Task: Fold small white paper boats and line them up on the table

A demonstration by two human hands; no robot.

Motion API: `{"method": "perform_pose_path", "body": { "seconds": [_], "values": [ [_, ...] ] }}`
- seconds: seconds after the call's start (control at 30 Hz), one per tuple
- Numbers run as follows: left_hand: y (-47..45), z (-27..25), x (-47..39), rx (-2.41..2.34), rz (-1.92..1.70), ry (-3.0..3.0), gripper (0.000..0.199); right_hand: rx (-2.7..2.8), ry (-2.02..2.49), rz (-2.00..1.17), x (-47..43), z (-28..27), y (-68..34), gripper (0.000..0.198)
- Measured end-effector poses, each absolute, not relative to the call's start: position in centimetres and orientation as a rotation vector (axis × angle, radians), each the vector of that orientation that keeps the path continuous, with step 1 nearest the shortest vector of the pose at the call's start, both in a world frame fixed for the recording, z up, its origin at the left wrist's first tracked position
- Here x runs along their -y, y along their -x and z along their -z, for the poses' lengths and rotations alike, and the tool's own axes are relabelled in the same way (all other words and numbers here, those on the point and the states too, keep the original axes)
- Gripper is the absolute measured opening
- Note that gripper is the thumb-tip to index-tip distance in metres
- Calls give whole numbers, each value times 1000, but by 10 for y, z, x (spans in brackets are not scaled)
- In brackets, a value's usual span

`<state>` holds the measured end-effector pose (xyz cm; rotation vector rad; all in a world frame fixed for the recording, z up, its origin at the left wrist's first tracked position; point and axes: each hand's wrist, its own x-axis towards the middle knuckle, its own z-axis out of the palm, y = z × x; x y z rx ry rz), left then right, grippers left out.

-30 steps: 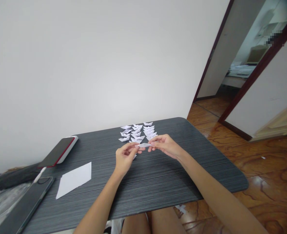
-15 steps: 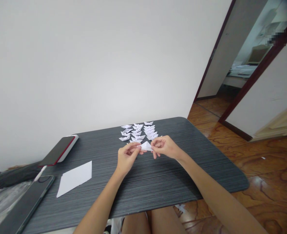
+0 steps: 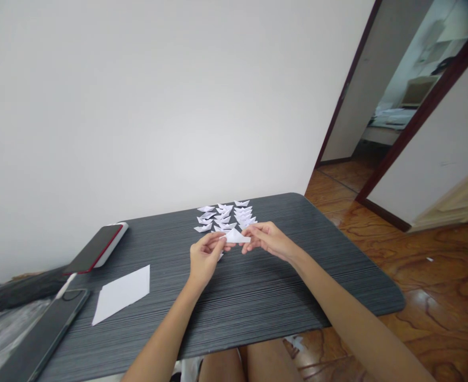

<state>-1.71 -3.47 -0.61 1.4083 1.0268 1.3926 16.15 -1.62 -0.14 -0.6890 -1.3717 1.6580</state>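
Between my hands, above the dark table, is a small folded white paper (image 3: 234, 236) with a peak in its middle and a flat strip along its base. My left hand (image 3: 206, 255) pinches its left end between thumb and fingers. At the right end, my right hand (image 3: 268, 239) has its fingers behind the paper and its thumb along the upper side; the exact grip there is partly hidden. Just beyond my hands stand several white paper boats (image 3: 222, 216) in rough columns. Another bit of white paper (image 3: 220, 257) peeks out beside my left thumb.
White paper sheets (image 3: 122, 293) lie on the left of the dark table (image 3: 257, 302). Farther left are a dark red-edged device (image 3: 94, 248) and a phone (image 3: 45, 334) with a white cable (image 3: 65, 285). A white wall borders the table's back; paper scraps (image 3: 295, 342) lie on the floor.
My right fingers have loosened and shifted slightly left along the paper, baring its right end. The folded paper has moved a little left and up; its base strip now shows more clearly.
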Motion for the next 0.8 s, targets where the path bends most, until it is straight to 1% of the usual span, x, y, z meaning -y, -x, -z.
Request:
{"method": "perform_pose_path", "body": {
  "seconds": [0.17,0.3,0.4,0.6,0.8],
  "values": [
    [15,5,36,-1027,-1456,-1343,20,1265,621,-1670,16,5,-155,29],
    [15,6,37,-995,-1427,-1357,22,1128,654,-1674,15,10,-150,18],
    [16,5,37,-983,-1402,-1370,20,1051,650,-1710,13,13,-150,15],
    [18,4,34,-842,-1249,-1354,16,1061,605,-1781,11,13,-155,12],
    [21,7,30,-769,-1177,-1263,12,1127,575,-1826,9,12,-162,10]
  ]
}}
